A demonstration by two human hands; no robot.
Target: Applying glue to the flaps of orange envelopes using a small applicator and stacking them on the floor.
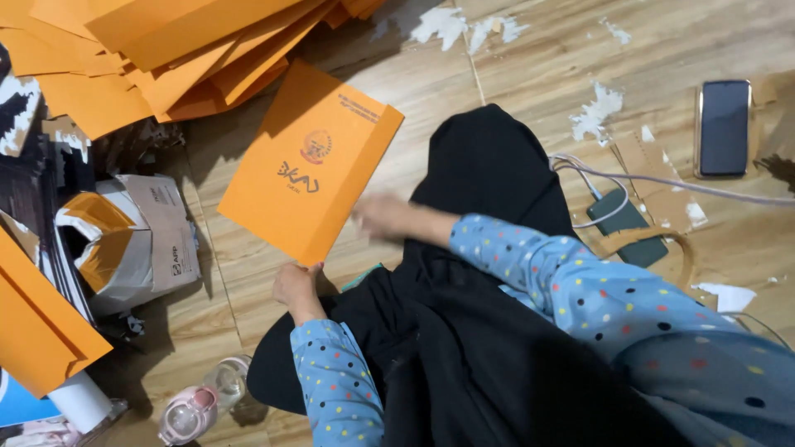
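I see the orange envelope [310,161] held up over the wood floor [530,74], in front of the person's lap. Its long axis runs diagonal, from bottom centre up to the right, w/ the printed face toward the camera. The left hand [296,285] is directly under the envelope's lowest corner and pinches it there, fingers closed on the edge. So the envelope goes up and a bit right from this hand.

The right hand [383,217] is at the lower right edge of the envelope, touching or just beside it; it is blurred, so I cannot tell if it is wide or closed. Both hands are near, but only the left one has clear hold.

Up-left from the envelope lies a pile of orange envelopes [166,50], and more are at the left border. A torn cardboard box [137,240] sits left of the left hand. To the right, well apart, are a phone [724,127] and a dark power bank [633,228] w/ a cable.
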